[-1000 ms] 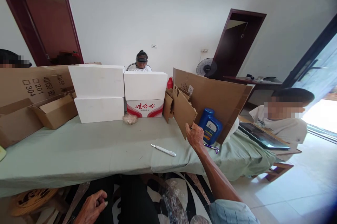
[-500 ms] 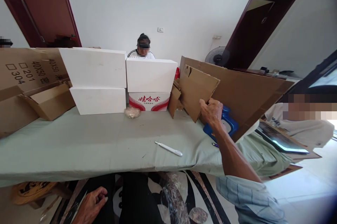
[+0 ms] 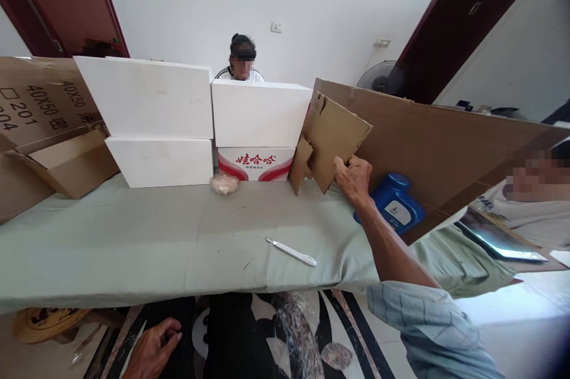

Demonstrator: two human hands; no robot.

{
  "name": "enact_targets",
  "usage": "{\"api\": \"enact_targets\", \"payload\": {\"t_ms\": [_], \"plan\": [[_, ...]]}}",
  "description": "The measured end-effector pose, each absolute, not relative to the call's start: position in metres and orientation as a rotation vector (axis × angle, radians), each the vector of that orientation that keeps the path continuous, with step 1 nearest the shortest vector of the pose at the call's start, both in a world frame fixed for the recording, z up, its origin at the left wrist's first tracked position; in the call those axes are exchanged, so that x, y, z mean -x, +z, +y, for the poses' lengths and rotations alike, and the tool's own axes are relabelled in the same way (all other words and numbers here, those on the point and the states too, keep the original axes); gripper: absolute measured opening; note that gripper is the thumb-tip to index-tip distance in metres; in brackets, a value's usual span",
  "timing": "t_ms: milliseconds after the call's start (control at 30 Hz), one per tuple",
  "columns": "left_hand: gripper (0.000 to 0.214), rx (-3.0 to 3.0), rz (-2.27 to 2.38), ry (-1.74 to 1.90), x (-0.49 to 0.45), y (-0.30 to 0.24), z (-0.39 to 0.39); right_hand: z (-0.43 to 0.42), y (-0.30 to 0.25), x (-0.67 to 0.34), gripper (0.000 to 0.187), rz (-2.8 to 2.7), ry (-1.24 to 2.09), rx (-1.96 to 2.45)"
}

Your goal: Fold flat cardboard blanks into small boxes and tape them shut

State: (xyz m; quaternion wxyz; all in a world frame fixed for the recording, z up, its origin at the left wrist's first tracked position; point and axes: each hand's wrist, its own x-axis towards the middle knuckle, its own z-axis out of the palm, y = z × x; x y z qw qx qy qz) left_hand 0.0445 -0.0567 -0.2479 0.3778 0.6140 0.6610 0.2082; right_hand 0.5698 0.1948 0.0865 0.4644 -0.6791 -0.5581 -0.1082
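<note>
My right hand (image 3: 355,180) is closed on the lower right edge of a brown cardboard piece (image 3: 336,135), which stands tilted near a larger cardboard sheet (image 3: 436,153). Behind my right forearm a blue plastic bottle (image 3: 398,210) with a pale label leans against that sheet. My left hand (image 3: 154,346) rests on my thigh below the table edge, fingers loosely bent, a small gap by the thumb, holding nothing visible. A white scalpel-like knife (image 3: 291,252) lies on the cloth between my hands. Beside the stacked boxes sits a plastic-wrapped bundle (image 3: 225,184).
White boxes (image 3: 146,100) are stacked two high along the back, one with a red printed panel (image 3: 256,164). Opened brown cartons (image 3: 71,159) stand at the left. A person (image 3: 243,61) sits behind the boxes; another person (image 3: 521,207) is at the right, near a tablet-like screen (image 3: 503,236).
The view has shifted a little to the right and downward. More of the blue bottle shows beside my forearm. My right hand keeps its grip on the cardboard; my left hand stays on my thigh.
</note>
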Motion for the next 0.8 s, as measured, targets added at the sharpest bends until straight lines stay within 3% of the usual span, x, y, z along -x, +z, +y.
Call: {"api": "enact_targets", "payload": {"t_ms": [400, 567, 700, 800], "plan": [[0.037, -1.552, 1.756, 0.523, -0.045, -0.261, -0.061, 0.281, 0.023, -0.568, 0.020, -1.435, -0.005, 1.927], [0.027, -1.577, 1.765, 0.564, -0.053, -0.252, -0.061, 0.261, 0.001, -0.559, 0.026, -1.478, 0.082, 1.915], [0.025, -1.571, 1.813, 0.572, -0.069, -0.235, -0.058, 0.222, -0.014, -0.532, 0.018, -1.490, 0.193, 1.875], [0.023, -1.511, 1.833, 0.596, -0.074, -0.230, -0.051, 0.199, -0.044, -0.515, 0.028, -1.541, 0.280, 1.796]]}}
